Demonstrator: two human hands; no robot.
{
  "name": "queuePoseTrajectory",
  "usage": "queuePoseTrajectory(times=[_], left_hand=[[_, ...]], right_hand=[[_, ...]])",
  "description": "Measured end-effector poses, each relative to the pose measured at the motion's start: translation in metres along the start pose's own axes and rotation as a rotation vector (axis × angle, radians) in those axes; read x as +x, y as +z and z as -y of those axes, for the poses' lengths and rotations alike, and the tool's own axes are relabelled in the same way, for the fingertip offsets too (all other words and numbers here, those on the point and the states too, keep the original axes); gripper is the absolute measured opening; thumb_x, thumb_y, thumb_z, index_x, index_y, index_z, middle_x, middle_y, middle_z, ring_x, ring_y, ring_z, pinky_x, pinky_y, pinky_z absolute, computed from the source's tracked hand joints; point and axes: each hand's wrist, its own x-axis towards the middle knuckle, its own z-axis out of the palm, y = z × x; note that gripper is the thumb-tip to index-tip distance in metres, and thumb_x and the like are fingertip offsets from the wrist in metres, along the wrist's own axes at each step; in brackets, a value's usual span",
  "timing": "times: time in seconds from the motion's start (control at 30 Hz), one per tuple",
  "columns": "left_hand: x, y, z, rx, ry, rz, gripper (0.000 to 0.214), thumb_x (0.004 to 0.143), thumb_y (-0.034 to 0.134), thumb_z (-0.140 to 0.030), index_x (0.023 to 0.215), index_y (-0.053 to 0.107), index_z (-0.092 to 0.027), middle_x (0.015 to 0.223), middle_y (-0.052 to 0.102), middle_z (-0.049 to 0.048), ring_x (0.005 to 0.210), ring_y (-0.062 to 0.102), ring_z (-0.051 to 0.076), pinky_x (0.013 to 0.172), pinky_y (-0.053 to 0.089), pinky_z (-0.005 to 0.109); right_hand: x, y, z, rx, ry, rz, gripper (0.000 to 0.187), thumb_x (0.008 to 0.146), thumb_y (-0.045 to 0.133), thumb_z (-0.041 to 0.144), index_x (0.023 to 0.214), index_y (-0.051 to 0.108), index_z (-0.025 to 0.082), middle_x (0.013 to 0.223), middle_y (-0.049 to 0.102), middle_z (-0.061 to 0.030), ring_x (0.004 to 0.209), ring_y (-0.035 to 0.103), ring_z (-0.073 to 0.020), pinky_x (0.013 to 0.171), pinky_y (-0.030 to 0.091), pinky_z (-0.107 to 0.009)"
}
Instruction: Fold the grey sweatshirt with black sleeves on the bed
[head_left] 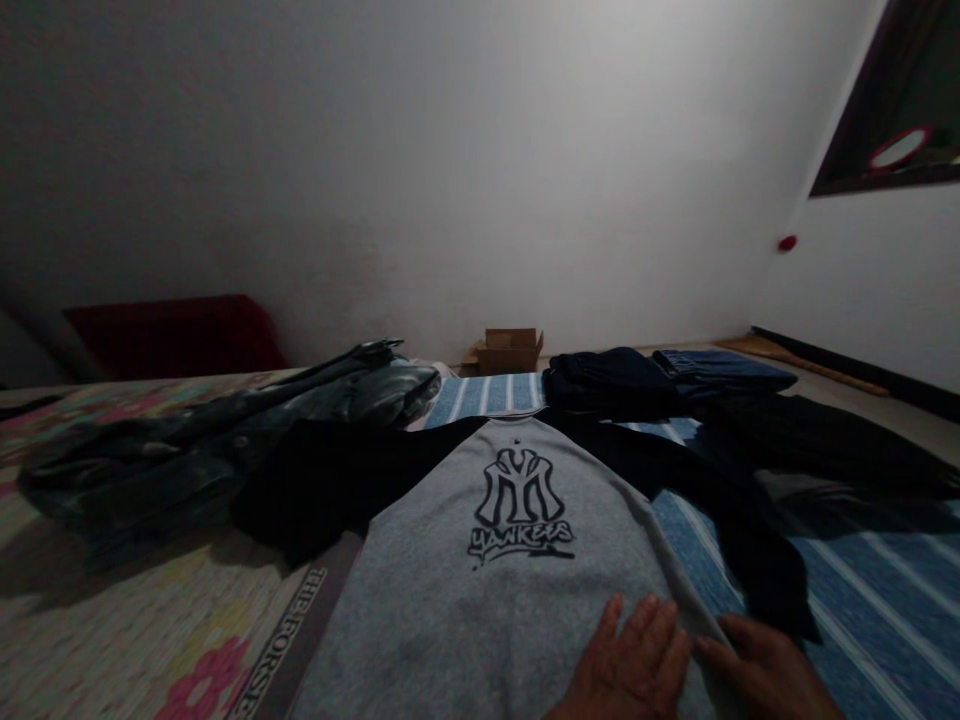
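Observation:
A grey raglan shirt (450,620) with black sleeves and a black "Yankees" print lies spread out, front up, its lower part cut off by the bottom of the view. On the lower right of its body my left hand (630,660) rests flat, fingers stretched out. Close beside it, my right hand (772,670) touches the shirt's right side edge with its fingertips pointing left. The fingers of that hand look slightly apart, though some are hidden. Under the shirt's left side shows a grey cloth (281,635) with printed lettering.
Crumpled dark denim (172,470) lies to the left on a floral cover (97,640). Folded dark trousers (607,380), folded jeans (724,370) and a black garment (832,440) lie right on a blue striped cover (885,580). A cardboard box (510,355) stands by the wall.

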Motion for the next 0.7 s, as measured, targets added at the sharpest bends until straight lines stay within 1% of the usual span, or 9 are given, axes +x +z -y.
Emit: queuePoseTrajectory(times=[0.03,0.07,0.17,0.23,0.33,0.5,0.6,0.7], left_hand=[[0.001,-0.003,-0.001,-0.02,0.002,0.03,0.056,0.095,0.023,-0.053,0.131,0.043,-0.015,0.137,0.05,0.0073,0.128,0.043,0.022,0.097,0.045,0.04],[0.001,-0.006,-0.001,-0.035,0.004,0.048,0.055,0.096,0.023,-0.052,0.131,0.043,-0.015,0.137,0.05,0.0071,0.128,0.044,0.022,0.097,0.045,0.04],[0.001,-0.009,-0.004,-0.034,0.013,0.025,0.04,0.099,0.025,-0.035,0.13,0.044,-0.018,0.137,0.05,0.0037,0.125,0.048,0.02,0.096,0.046,0.039],[0.001,-0.008,-0.005,-0.024,0.012,-0.001,0.037,0.099,0.025,-0.028,0.128,0.045,-0.019,0.137,0.051,0.002,0.122,0.05,0.018,0.095,0.048,0.038],[0.001,-0.007,-0.006,-0.018,0.019,-0.021,0.036,0.099,0.025,-0.028,0.125,0.048,-0.019,0.134,0.053,0.0013,0.119,0.053,0.018,0.093,0.048,0.036],[0.002,-0.013,-0.006,-0.028,0.023,0.012,0.034,0.1,0.026,-0.029,0.123,0.05,-0.022,0.133,0.055,0.0001,0.116,0.055,0.017,0.093,0.048,0.034],[0.001,-0.016,-0.006,-0.045,0.036,0.034,0.035,0.099,0.026,-0.032,0.123,0.049,-0.023,0.135,0.054,0.0015,0.118,0.053,0.018,0.093,0.048,0.036],[-0.003,-0.014,-0.003,-0.054,0.05,0.045,0.037,0.099,0.027,-0.036,0.128,0.046,-0.022,0.139,0.049,0.004,0.124,0.048,0.02,0.094,0.046,0.038]], right_hand=[[0.001,0.001,-0.003,0.003,0.003,-0.003,0.039,0.069,0.052,0.054,0.063,0.065,0.018,0.063,0.068,-0.0043,0.064,0.063,-0.0209,0.055,0.046,-0.024],[0.001,0.002,-0.006,0.01,0.005,-0.006,0.039,0.069,0.051,0.054,0.062,0.065,0.018,0.063,0.068,-0.0043,0.064,0.063,-0.021,0.055,0.045,-0.024],[0.004,0.004,-0.013,0.037,-0.003,-0.004,0.04,0.069,0.05,0.055,0.062,0.064,0.018,0.062,0.068,-0.0045,0.064,0.063,-0.0214,0.055,0.045,-0.025],[0.005,0.005,-0.015,0.032,-0.011,-0.02,0.041,0.069,0.048,0.056,0.06,0.062,0.018,0.061,0.066,-0.0046,0.062,0.061,-0.0209,0.054,0.044,-0.025],[0.006,0.005,-0.015,0.009,-0.016,-0.05,0.041,0.068,0.049,0.057,0.058,0.059,0.019,0.059,0.065,-0.0042,0.06,0.06,-0.0195,0.055,0.043,-0.025],[0.002,0.003,-0.007,-0.017,-0.012,-0.028,0.038,0.069,0.05,0.055,0.057,0.057,0.019,0.059,0.064,-0.0028,0.059,0.058,-0.0173,0.053,0.041,-0.024],[0.001,0.002,-0.004,-0.065,0.002,-0.064,0.037,0.07,0.048,0.053,0.056,0.055,0.019,0.056,0.061,-0.0024,0.057,0.056,-0.017,0.052,0.039,-0.025],[0.0,0.001,-0.003,-0.072,0.01,-0.064,0.037,0.07,0.047,0.053,0.057,0.055,0.019,0.056,0.061,-0.0022,0.057,0.057,-0.0173,0.052,0.039,-0.025]])
